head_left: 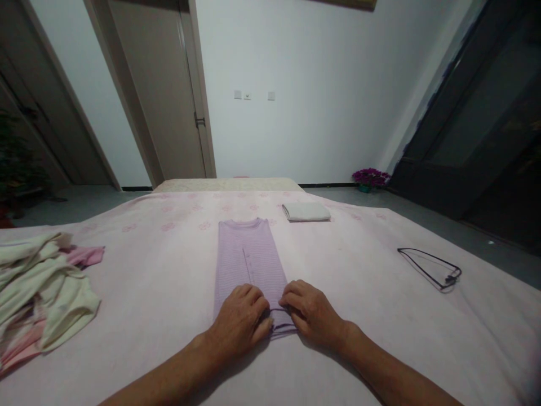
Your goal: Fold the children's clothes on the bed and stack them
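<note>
A lilac ribbed shirt (249,248) lies face up in front of me, its sides folded into a long narrow strip with the neckline at the far end. Buttons run down its short placket. At the near end, my left hand (245,316) curls its fingers on the hem, and my right hand (313,313) pinches the hem's right corner. Between the two hands, several fabric layers show at the hem edge. The fingertips are partly hidden by the hands themselves.
The shirt lies on a pale pink flowered sheet (160,293). Crumpled clothes (51,287) are heaped at the left. A folded pale grey cloth (307,211) rests beyond the shirt, and a black clothes hanger (431,268) lies at the right.
</note>
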Demonstrator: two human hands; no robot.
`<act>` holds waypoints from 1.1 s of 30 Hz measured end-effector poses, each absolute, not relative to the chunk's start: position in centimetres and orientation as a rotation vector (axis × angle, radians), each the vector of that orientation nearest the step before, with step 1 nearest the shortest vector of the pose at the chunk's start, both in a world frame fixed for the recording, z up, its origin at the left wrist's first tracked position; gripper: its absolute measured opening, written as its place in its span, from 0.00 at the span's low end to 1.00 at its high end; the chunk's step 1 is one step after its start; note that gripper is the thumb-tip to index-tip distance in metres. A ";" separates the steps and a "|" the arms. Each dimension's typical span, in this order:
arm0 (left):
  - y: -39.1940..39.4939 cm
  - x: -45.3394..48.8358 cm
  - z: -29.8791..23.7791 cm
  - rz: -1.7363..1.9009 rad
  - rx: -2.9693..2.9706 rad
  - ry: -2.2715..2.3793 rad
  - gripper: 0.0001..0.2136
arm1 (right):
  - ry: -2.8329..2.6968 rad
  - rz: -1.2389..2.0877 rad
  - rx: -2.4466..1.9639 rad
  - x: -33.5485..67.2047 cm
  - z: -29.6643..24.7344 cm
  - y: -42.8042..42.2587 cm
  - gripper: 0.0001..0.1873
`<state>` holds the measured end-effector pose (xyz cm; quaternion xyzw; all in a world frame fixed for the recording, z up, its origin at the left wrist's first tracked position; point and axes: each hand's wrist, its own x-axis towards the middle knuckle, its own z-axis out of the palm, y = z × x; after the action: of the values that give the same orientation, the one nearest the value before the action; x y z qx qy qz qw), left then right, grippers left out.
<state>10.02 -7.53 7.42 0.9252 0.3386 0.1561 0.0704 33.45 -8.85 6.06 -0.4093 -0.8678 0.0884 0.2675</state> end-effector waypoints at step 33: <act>-7.1 10.8 6.6 0.369 2.731 0.883 0.20 | -2.331 0.333 -1.945 28.3 6.3 14.9 0.40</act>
<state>10.78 -7.10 6.61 0.9365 0.3027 0.1265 0.1236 28.27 14.94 6.32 -0.6361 -0.7626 0.1090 0.0437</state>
